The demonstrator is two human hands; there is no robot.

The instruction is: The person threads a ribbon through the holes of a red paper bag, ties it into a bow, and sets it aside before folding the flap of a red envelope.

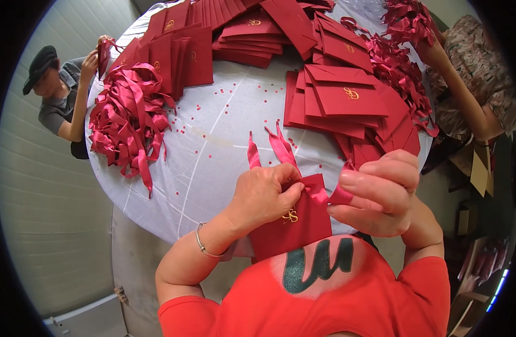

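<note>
Pinching pink ribbon (317,194) at the top of a red bag (292,235), my left grip (265,194) has thumb and finger together; my right grip (383,194) is clamped on another stretch. The bag is at the bench's (218,185) near edge, before my shirt (325,300).

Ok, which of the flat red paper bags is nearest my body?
The flat red paper bag partly beneath your left hand, directly in front of your red shirt. The stacked red bags lie farther off.
</note>
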